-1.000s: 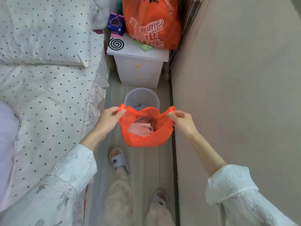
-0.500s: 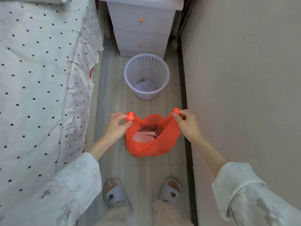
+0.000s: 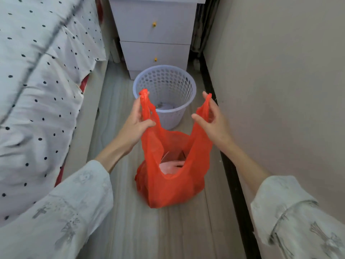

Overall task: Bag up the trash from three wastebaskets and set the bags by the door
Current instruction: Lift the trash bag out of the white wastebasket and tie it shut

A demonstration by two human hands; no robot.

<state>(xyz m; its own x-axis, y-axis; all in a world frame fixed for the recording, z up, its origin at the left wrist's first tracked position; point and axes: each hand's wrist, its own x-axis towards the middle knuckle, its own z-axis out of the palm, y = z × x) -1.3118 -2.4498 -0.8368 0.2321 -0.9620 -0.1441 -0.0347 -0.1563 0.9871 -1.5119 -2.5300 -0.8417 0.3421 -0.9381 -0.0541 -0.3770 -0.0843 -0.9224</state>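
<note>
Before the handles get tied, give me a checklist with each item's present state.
1. Left hand grips the left handle: ok.
2. Right hand grips the right handle: ok, though its fingers look loose.
3. Trash sits inside the orange bag: ok.
4. Bag mouth drawn shut: not ok, it gapes open.
5. Wastebasket emptied: not ok, scraps show at its bottom.
6. Bag resting on the floor: cannot tell.

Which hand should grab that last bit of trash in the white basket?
Probably the left hand. It hangs right beside the wastebasket rim, while the right hand sits nearer the wall. Both grip the orange bag handles, so one must let go.
</note>
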